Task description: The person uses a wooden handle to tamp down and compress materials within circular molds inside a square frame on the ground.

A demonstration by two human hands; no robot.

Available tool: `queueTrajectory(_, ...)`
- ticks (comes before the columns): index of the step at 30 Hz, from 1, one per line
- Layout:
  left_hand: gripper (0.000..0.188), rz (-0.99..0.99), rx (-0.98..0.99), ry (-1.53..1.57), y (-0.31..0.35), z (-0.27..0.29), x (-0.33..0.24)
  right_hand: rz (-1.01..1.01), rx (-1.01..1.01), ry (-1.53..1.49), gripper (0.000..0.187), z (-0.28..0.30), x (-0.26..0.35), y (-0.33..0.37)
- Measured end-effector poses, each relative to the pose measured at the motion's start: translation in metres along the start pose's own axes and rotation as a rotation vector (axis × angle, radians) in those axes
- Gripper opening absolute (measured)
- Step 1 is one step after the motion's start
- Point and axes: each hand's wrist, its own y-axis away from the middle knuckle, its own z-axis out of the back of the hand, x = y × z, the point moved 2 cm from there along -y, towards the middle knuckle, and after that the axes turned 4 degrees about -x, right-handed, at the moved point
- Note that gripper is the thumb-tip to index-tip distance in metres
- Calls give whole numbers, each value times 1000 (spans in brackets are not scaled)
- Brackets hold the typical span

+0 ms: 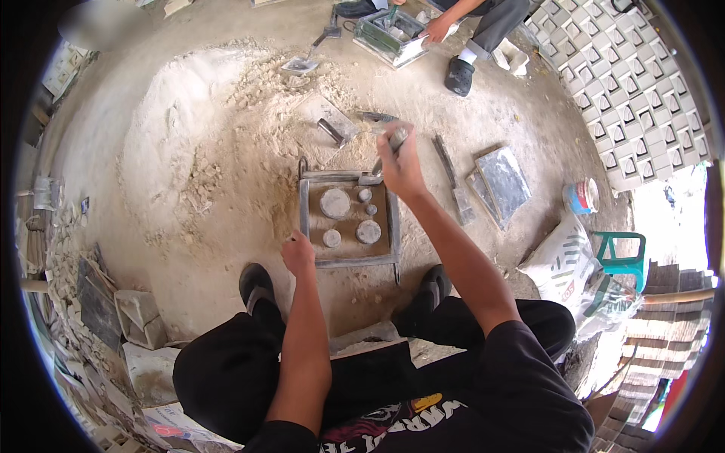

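A square grey frame (305, 215) lies on the ground between my feet, packed with brown sand (351, 208). Set in the sand are several round pale discs of different sizes, the largest a wide disc (334, 203) at the upper left. My right hand (404, 162) is closed around the handle of a small trowel-like tool (371, 180), whose metal end is at the frame's far right corner; its exact kind is unclear. Beside the frame's near left corner, my left hand (299, 253) is curled closed. What it holds, if anything, is hidden.
Beyond the frame lie a flat trowel (331, 132) and loose sand (181, 121). To the right are a long flat bar (453, 181), grey plates (504, 183), a bucket (580, 196), a sack (559, 260) and a green stool (623, 253). Another person's hand (436, 30) works over another frame (385, 38).
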Motion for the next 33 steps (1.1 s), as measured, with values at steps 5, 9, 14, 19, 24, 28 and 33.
queueTrajectory(5,55,-22,-23,-5,-1,-5,-1,-88,-30,-17,19,13,-17,9)
queueTrajectory(9,53,4,-22,-24,-6,3,7,-136,-49,-58,21,5,7,-2)
queueTrajectory(14,52,-4,-27,-11,0,0,0,25,-93,61,21,6,-1,8)
queueTrajectory(19,52,22,-39,-11,-6,6,-2,-151,-230,-131,23,13,20,4)
queueTrajectory(24,55,14,-24,-19,-2,6,2,-167,-76,-85,23,8,8,12)
queueTrajectory(28,53,10,-16,-22,0,1,-1,-141,-137,-112,25,17,12,15)
queueTrajectory(33,52,0,-20,-81,-7,0,6,-210,-94,-163,25,17,16,14)
